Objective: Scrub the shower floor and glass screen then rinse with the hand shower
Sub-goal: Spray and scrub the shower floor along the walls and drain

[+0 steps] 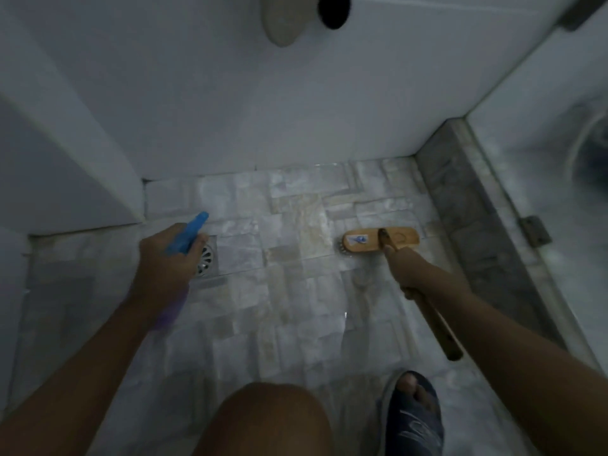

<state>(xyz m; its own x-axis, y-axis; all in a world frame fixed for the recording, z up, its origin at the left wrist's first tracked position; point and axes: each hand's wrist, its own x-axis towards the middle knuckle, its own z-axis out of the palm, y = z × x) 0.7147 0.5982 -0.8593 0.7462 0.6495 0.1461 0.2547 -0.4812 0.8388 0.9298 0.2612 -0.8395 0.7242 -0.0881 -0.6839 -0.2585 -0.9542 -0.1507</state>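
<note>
Fingers of left hand curled round neck of spray bottle, gripping it; left arm reaches forward from lower left, hand back up, hovering over floor drain. Bottle's blue spray head sticks out above the hand, nozzle aimed away toward the far wall and a bit right; purple body shows below the wrist, blurred. Its long axis runs near-left to far-right

Right hand wrapped round wooden handle of scrub brush, closed grip, one finger laid straight along the shaft toward the head. Right arm comes in from lower right, stretched forward and down

Brush head sits on shower floor, bristles down, near the stone kerb and close to the far wall. Head's long axis lies left-right, roughly parallel to that wall; handle slopes back from mid-head toward the person, free end poking out behind the hand

Glass screen stands on the kerb at right, metal hinge at its base. Floor tiles look wet and shiny. Bare knee and a dark slipper at bottom edge
</note>
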